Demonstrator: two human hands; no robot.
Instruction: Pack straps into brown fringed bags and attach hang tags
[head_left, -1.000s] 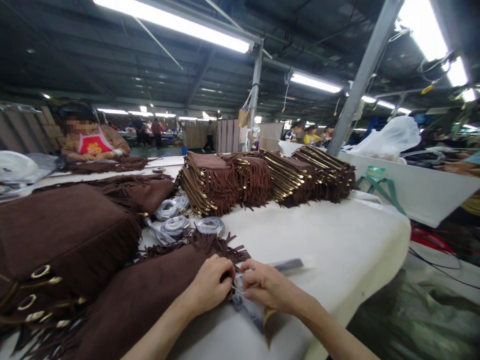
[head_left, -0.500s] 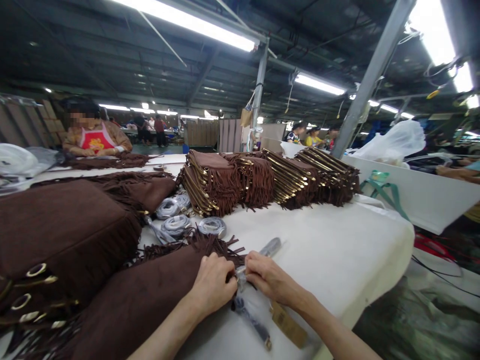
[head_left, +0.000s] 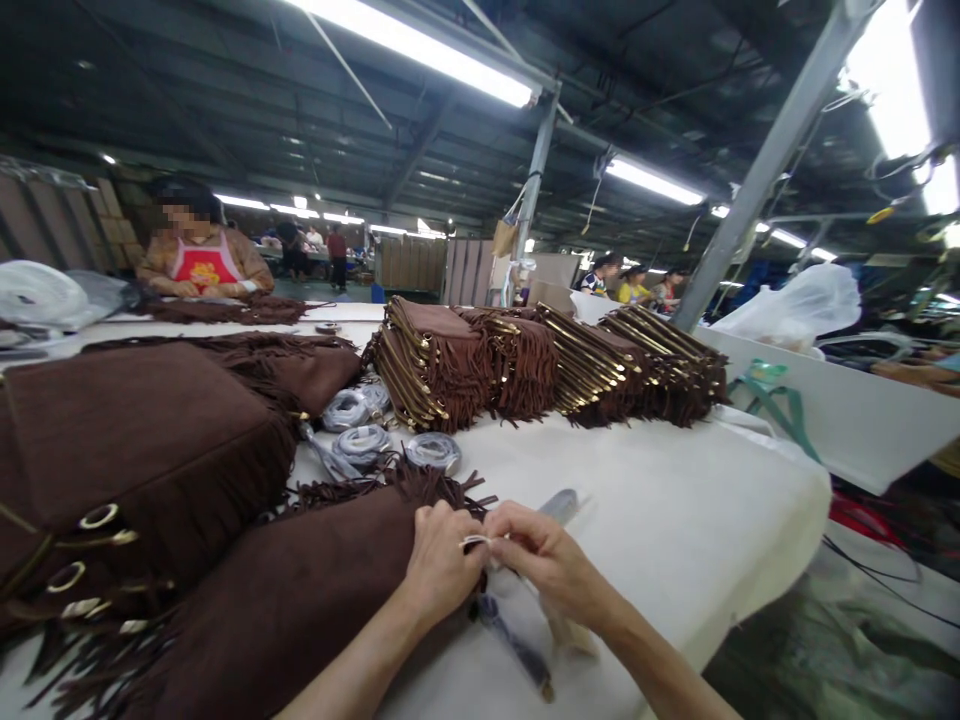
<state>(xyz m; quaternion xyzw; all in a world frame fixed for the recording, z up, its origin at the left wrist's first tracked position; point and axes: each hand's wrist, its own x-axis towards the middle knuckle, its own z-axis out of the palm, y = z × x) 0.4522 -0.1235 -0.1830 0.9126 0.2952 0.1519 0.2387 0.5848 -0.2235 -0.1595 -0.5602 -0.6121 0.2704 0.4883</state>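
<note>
A white cord [head_left: 474,541] is pinched between the narrowed fingers of the left hand [head_left: 445,565] and right hand [head_left: 546,556], by the right end of the near brown bag [head_left: 300,600] on the bench [head_left: 637,500]. If either pinch is loosened, the cord could be dropped; if pulled hard, snapped.

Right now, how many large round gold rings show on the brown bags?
2, both on the brown bags at left: the upper ring and, nearer and slightly left, the lower ring. Fringe may hide others.

Factory workshop, stacked fringed bags [head_left: 525,365]
</note>
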